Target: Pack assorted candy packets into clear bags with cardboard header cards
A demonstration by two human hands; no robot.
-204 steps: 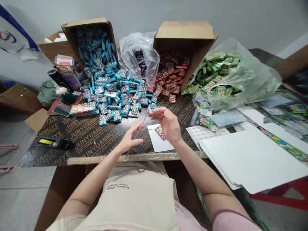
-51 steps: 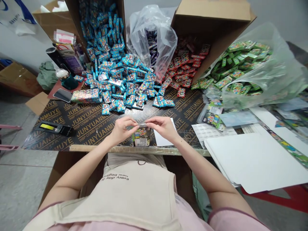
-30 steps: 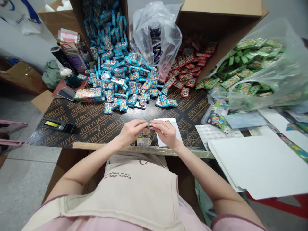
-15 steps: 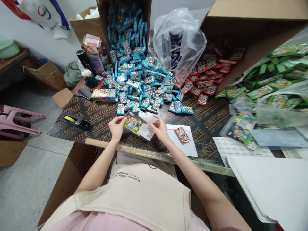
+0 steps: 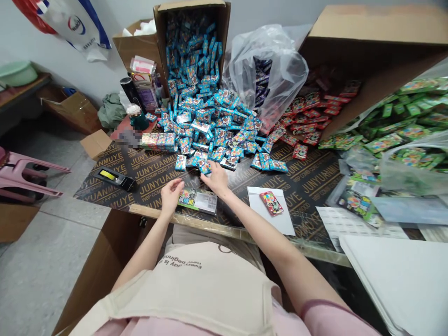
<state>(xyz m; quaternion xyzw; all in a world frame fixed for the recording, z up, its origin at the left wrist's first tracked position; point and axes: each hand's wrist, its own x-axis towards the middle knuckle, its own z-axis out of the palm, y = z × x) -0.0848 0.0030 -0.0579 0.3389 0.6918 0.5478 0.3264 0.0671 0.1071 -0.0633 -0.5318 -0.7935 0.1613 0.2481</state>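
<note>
A flat green and black printed packet (image 5: 196,200) with a pale label area lies near the table's front edge. My left hand (image 5: 171,196) is closed, thumb and fingers pinched at the packet's upper left end. Farther in, my right hand (image 5: 216,179) reaches to the near edge of the blue box pile. Its thumb and fingers close around a small blue printed box (image 5: 204,166). Behind it spreads a heap of similar blue boxes (image 5: 217,112), spilling from an upright carton (image 5: 227,42).
A red packet (image 5: 270,203) rests on a white sheet (image 5: 289,226) at right. A tape dispenser (image 5: 115,178) sits at left. Red boxes (image 5: 308,116), green boxes (image 5: 402,135) and a clear plastic bag (image 5: 280,51) stand behind. White boards (image 5: 395,275) occupy the right front.
My right hand has let go of the packet's right end and moved forward to the blue boxes. The packet has come lower, closer to the front edge, with my left hand.
</note>
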